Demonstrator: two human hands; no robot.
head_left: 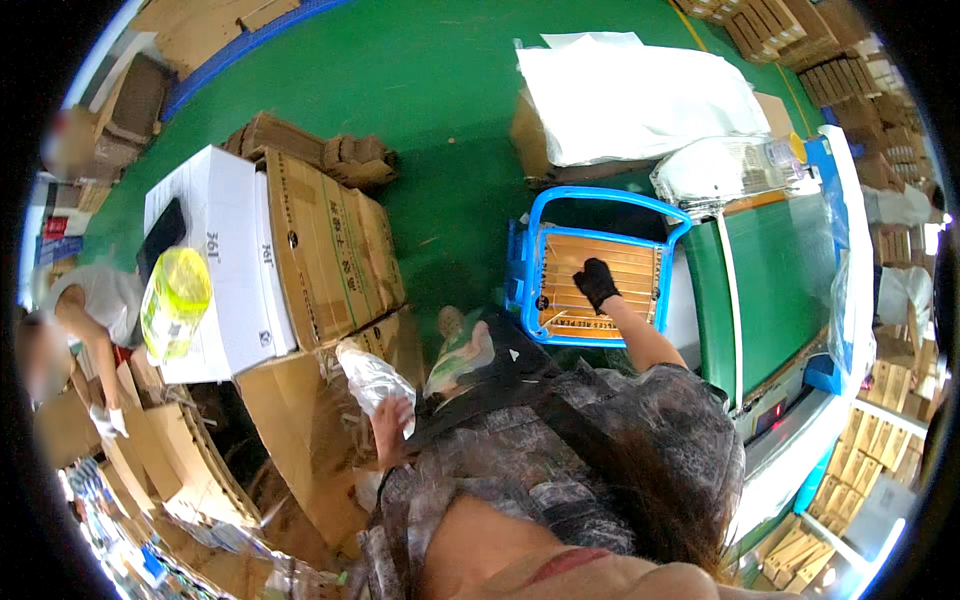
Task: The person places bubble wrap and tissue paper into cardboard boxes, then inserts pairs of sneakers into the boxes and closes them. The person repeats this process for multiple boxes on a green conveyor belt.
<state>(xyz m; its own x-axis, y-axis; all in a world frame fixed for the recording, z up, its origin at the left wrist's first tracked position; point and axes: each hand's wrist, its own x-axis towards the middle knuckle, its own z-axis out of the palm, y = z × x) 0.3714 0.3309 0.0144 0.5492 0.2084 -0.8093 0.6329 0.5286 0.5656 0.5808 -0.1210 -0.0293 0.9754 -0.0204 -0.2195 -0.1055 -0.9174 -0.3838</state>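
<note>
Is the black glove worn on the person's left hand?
No, the black glove is on the right hand, while the left hand looks bare.

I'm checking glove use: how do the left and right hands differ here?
The left hand is bare; the right hand wears a black glove. The left hand is at crinkled plastic; the right hand is over the striped brown surface inside the blue frame.

The chair was blue, its seat striped brown.
On it, the glove was black; right of it, the belt green; left of it, the bag yellow.
</note>
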